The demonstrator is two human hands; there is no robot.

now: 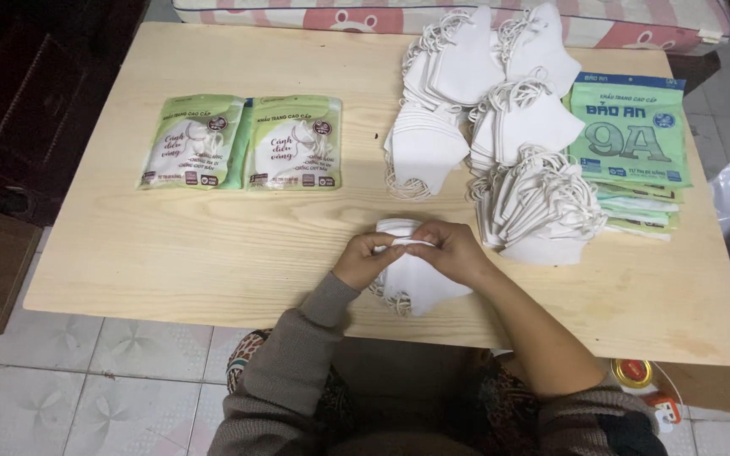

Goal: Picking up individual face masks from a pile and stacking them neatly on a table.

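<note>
Near the middle of the desk's (171, 279) front edge, the left hand (365, 257) and right hand (454, 251) pinch the top rim of a small stack of white face masks (420, 283). Fingertips meet at the fold. The stack's long axis runs from the far left toward the near right, with its ear loops hanging at the near-left end. Two filled green mask packets (242, 142) lie side by side toward the left edge. Four heaps of loose white masks (500, 118) crowd the far right, beside one pile of flat green bags (631, 135) at the right edge.
</note>
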